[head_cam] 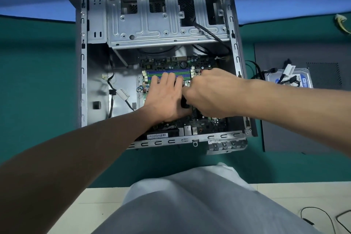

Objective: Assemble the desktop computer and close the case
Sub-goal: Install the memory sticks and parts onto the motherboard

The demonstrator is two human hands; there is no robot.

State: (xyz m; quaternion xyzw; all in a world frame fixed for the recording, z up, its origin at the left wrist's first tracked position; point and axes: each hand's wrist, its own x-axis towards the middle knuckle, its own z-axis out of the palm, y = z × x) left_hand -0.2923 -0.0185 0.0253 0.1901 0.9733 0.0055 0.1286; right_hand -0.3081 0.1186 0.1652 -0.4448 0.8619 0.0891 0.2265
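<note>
My left hand point(165, 99) lies flat on the motherboard point(190, 63), fingers straight over the RAM slots point(171, 72). My right hand point(210, 93) is curled round a black part point(185, 102) inside the open case point(83, 62).

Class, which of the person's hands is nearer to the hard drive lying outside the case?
Right. The right hand is inside the case, left of the hard drive; the left hand lies further left.

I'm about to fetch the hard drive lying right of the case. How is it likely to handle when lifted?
The hard drive looks like a rigid metal block: probably stiff and heavy for its size. The black cables lying across it may snag or drag along. Flat on the grey panel, it should slide, not tip.
</note>
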